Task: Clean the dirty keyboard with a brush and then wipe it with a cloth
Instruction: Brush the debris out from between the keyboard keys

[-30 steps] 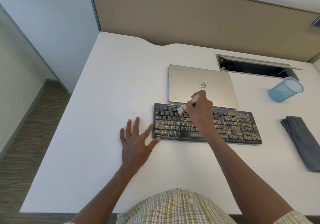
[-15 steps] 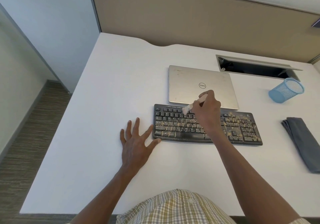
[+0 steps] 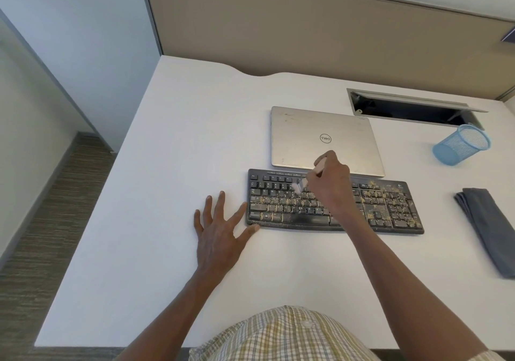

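Keyboard [image 3: 334, 204]: black, lying flat on the white desk [image 3: 167, 165] just in front of the shut laptop [image 3: 326, 140]. Tan crumbs sit all over the middle keys and the number keys on the right — the top left rows look cleaner.

Brush [image 3: 308, 178]: small, with a pale handle. Its white bristles touch the upper key rows, left of the middle. It leans so the bristles can get down between the keys.

Right hand [image 3: 331, 185]: fingers curled tight around the brush handle, like holding a pencil. The hand hides the keys under it.

Left hand [image 3: 220, 229]: flat on the desk, fingers spread wide, holding nothing. The thumb tip and first finger touch the keyboard's left corner — likely to stop it sliding while the brush pushes.

Cloth [image 3: 490, 229]: dark grey, folded, waiting on the desk well to the right of the keyboard. Nobody is touching it, so the wiping step is not started.

Blue cup [image 3: 462, 144]: a mesh pen cup, near the far right, apart from everything.

Step now: brushing, with lots of crumbs left to sweep.
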